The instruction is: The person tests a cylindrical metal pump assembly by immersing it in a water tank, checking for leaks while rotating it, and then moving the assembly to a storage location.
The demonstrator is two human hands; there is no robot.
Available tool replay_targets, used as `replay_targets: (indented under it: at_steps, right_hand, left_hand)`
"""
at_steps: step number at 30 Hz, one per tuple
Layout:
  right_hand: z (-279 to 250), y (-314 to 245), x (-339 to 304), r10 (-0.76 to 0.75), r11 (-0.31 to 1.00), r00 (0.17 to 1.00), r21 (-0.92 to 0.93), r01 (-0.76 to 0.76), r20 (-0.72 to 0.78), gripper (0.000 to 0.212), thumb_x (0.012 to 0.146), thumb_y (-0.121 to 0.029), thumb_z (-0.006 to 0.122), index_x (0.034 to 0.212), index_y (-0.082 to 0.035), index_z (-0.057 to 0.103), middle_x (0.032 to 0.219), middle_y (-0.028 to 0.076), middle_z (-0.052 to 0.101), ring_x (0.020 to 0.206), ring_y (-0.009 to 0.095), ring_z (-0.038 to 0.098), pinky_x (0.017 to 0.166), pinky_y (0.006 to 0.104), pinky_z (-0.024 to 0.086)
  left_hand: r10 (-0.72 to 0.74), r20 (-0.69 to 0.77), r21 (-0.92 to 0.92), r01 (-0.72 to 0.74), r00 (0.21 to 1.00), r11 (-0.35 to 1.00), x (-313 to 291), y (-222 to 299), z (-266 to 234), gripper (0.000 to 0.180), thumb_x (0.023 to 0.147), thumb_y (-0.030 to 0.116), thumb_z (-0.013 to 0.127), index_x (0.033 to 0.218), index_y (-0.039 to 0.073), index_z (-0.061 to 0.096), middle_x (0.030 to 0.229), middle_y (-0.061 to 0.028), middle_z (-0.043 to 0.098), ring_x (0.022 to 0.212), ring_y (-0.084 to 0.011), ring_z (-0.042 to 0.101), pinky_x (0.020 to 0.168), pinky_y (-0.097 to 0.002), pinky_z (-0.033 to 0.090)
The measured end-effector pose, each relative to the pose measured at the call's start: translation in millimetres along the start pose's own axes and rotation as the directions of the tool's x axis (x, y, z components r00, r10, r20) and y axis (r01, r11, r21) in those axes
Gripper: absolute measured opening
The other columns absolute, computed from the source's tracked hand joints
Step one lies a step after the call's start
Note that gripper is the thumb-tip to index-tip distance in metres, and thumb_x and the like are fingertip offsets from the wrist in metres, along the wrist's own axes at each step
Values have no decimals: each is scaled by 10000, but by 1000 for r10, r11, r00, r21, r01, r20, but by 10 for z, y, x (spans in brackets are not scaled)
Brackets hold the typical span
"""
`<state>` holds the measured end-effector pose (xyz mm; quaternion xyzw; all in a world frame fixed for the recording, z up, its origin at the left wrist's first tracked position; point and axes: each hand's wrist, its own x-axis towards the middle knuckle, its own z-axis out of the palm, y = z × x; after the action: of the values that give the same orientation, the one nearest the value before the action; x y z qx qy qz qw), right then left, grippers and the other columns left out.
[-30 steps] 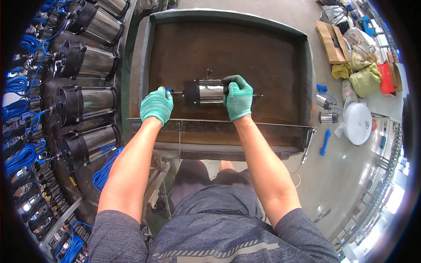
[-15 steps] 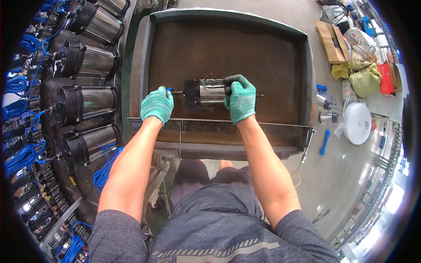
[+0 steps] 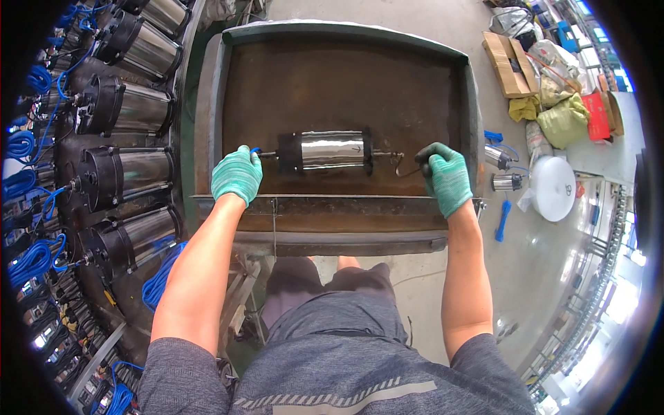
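Note:
A shiny steel motor (image 3: 335, 150) with black end caps lies on its side in a brown-stained metal tank (image 3: 216, 104). At its left end, my left hand (image 3: 236, 174), in a green glove, is closed round the blue cable (image 3: 256, 150) beside the motor's thin end piece. My right hand (image 3: 448, 178), gloved in green with dark fingertips, is at the other end. Its fingers are curled on a thin bent metal rod (image 3: 398, 168), whose hooked end meets the motor's shaft (image 3: 387, 153). The rod's grip is partly hidden by the fingers.
Several similar motors (image 3: 135, 173) with coiled blue cables (image 3: 31, 263) stand along the left. A metal bar (image 3: 346, 202) crosses the tank's near side. On the right floor are a white round reel (image 3: 553, 188), small motors (image 3: 507, 182), a cardboard box (image 3: 512, 66) and sacks (image 3: 564, 123).
My right hand has let go of the motor's body and moved right, to the bent rod at the shaft. My left hand keeps its hold on the cable. The view has shifted slightly.

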<state>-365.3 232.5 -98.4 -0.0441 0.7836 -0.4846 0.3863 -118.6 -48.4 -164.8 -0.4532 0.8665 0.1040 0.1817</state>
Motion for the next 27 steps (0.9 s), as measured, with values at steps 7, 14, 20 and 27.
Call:
replay_targets:
  at_steps: [7,14,20,27]
  right_hand:
    - [277,401,441,93,987,988,-142,-75,123,259,905,-40,447,859,-53,701,632,2,570,529,88,491,454,259,382]
    - [402,402,528,3,1000,1000,19,-3,-14,277,888,-9,433,855,-40,706,629,13,575,517,94,473,456,265,387]
    - [347,568,559,43,999,999,17,-43,3,287,882,13,409,829,-39,686,627,11,572,519,86,492,453,262,384]
    - [311,420,548,-140,990,990,-1,140,7,258,886,7,430,839,-28,682,655,-3,580,586,75,501,534,247,424]
  left_hand:
    - [7,-17,4,-7,1000,1000,12,-20,34,322,999,337,485,1027,60,648,937,-199,714,909,-385,690,807,-499,545]
    - [-11,-6,-5,11,1000,1000,-9,-32,24,325,997,342,488,1026,63,652,931,-201,715,903,-385,693,801,-498,548]
    - [4,-10,-4,-4,1000,1000,-8,-10,17,324,998,341,488,1022,64,653,938,-200,715,905,-384,693,805,-497,548]
    - [8,-16,-10,-8,1000,1000,3,-28,26,323,1000,340,484,1032,65,650,927,-196,717,896,-383,695,799,-498,551]
